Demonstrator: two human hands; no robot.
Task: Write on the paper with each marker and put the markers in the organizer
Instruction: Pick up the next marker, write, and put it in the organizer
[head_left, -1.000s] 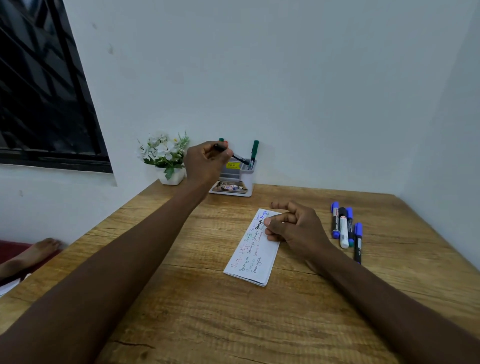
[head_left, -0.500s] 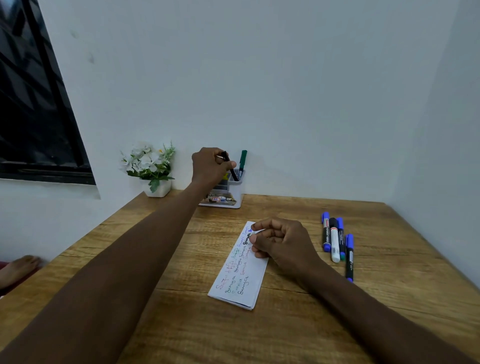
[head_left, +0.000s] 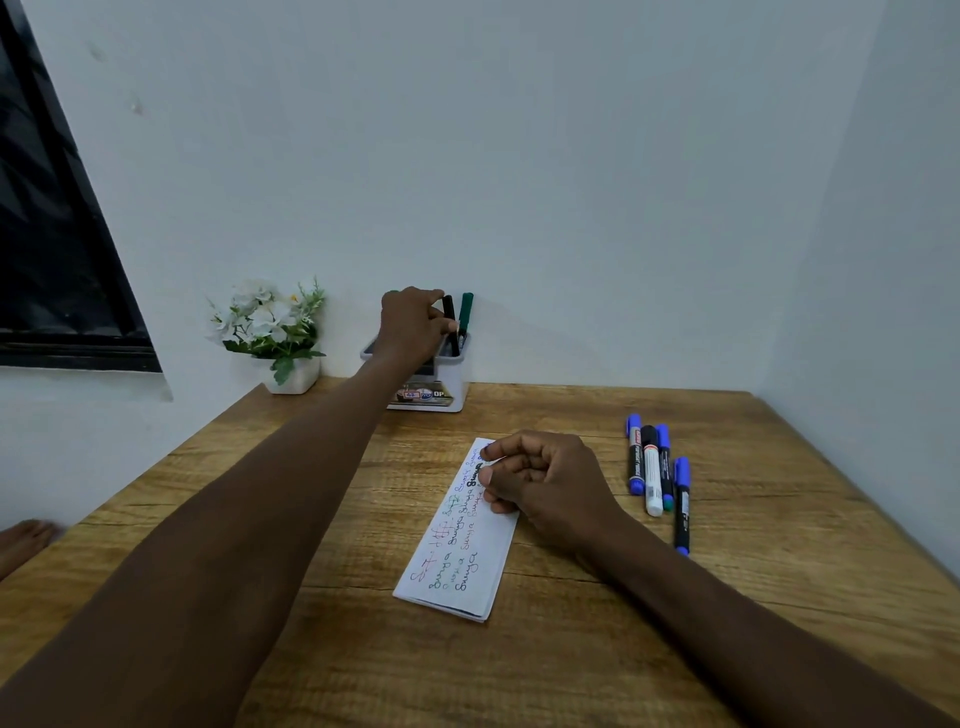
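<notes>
**Wooden desk in a white corner: left hand at the organizer, right hand on the paper**

Wood-grain table (head_left: 737, 613) fills the near half of the view, pushed into a corner of plain white walls, with a dark window (head_left: 57, 270) at the far left. Against the far wall stands a white organizer (head_left: 451, 375), and left of it a small white pot of flowers (head_left: 270, 325).

The left hand (head_left: 413, 325) reaches to the organizer, its fingers and thumb pinching a black marker (head_left: 450, 319) that stands nearly upright with its lower end inside the organizer. Just right of it a green marker (head_left: 465, 312) stands in the same organizer.

A folded paper (head_left: 457, 553) lies mid-table, lengthwise near to far, with lines of coloured writing. The right hand (head_left: 545, 483) rests on its far end, fingers curled in a loose fist, gripping nothing.

Well right of the paper, four markers lie side by side: a blue-capped marker (head_left: 634, 457), a white marker (head_left: 652, 486), a thin marker (head_left: 665, 465) and, nearer, a black-bodied marker (head_left: 681, 512).

A bare foot (head_left: 23, 540) shows at the left edge.
</notes>
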